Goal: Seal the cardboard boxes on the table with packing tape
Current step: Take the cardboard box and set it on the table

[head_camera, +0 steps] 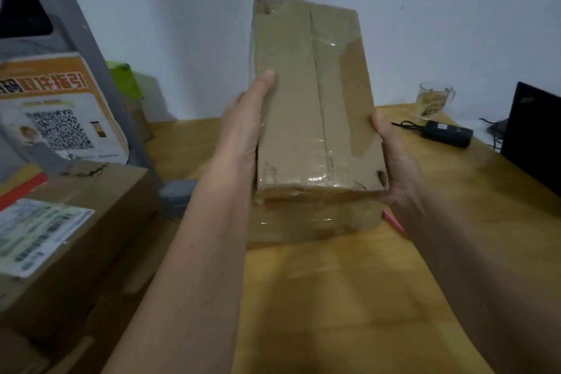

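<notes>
A worn brown cardboard box (306, 94) is held up above the wooden table (349, 282), tilted with its long flap seam facing me. Clear tape glints along the seam and at its near corners. My left hand (243, 127) grips its left side, thumb lying up the front face. My right hand (397, 158) grips its right side near the lower corner, fingers hidden behind. A second taped cardboard box (312, 225) lies on the table right under it. No tape roll is in view.
A large cardboard box (76, 222) with a shipping label fills the left. Behind it stand an orange-and-white carton (60, 109) and a grey metal post (88, 48). At the right are a glass mug (432, 99), a black power adapter (447, 132) and a black laptop (534, 136).
</notes>
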